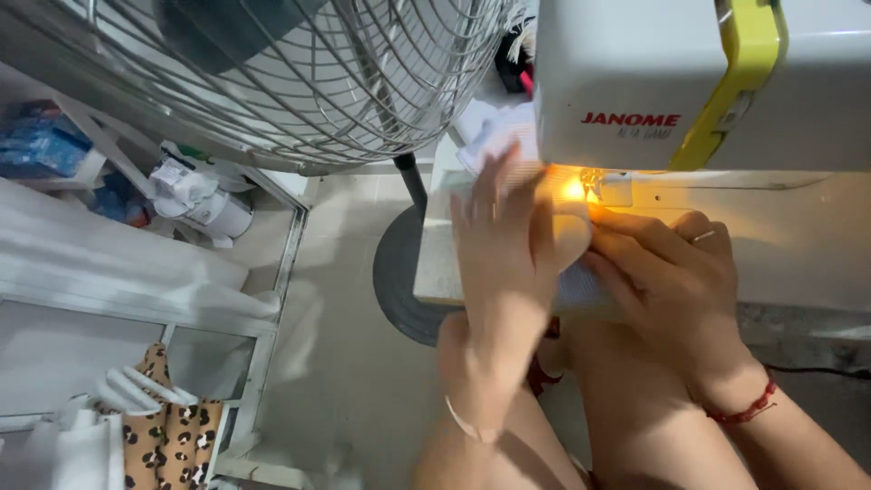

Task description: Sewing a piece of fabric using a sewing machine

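A white sewing machine (653,82) with a yellow-green strip fills the upper right, and its small lamp glows orange over the needle area. My left hand (508,236) lies flat, fingers spread, pressing a piece of white fabric (581,290) on the machine bed just left of the needle. My right hand (667,272) rests on the same fabric from the right, fingertips close to the presser foot (603,191). A ring is on that hand and a red cord bracelet on its wrist. More white fabric (494,141) shows behind the needle.
A large metal-grille floor fan (299,82) stands close at upper left, its round dark base (399,281) on the tiled floor. White shelving (136,299) at left holds bags and folded leopard-print cloth (168,426). My bare knees are below the table.
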